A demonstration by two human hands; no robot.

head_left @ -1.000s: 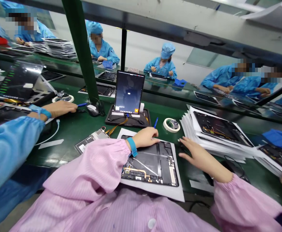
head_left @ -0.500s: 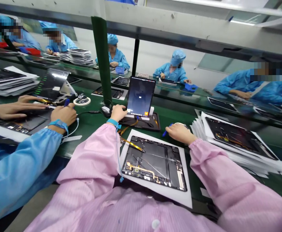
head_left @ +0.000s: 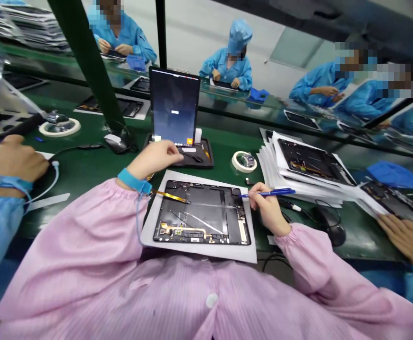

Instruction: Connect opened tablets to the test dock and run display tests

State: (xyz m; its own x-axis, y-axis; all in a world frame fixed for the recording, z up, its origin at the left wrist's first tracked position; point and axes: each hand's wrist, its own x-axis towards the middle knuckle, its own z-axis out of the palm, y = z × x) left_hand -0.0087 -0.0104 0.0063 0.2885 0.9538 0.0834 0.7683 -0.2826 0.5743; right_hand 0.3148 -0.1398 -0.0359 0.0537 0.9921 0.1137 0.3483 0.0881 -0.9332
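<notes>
An opened tablet back (head_left: 201,212) with bare circuitry and a gold flex cable lies on a white sheet (head_left: 164,243) in front of me. My right hand (head_left: 268,210) pinches a blue pen (head_left: 268,192) at the tablet's right edge, tip pointing left. My left hand (head_left: 155,158) reaches forward with curled fingers onto the black fixture tray (head_left: 206,158), at the foot of the upright lit tablet (head_left: 174,106). What its fingers hold is hidden. A blue wrist strap (head_left: 130,180) circles that wrist.
A tape roll (head_left: 244,161) and a stack of tablets on sheets (head_left: 305,170) sit at right, a black mouse (head_left: 329,229) nearer. A green post (head_left: 86,66) stands left. Co-workers' hands (head_left: 13,158) (head_left: 407,236) rest on both sides.
My right hand has picked up the blue pen and drawn back to the tablet's right edge. My left hand has shifted along the fixture tray. The view has dipped and swung.
</notes>
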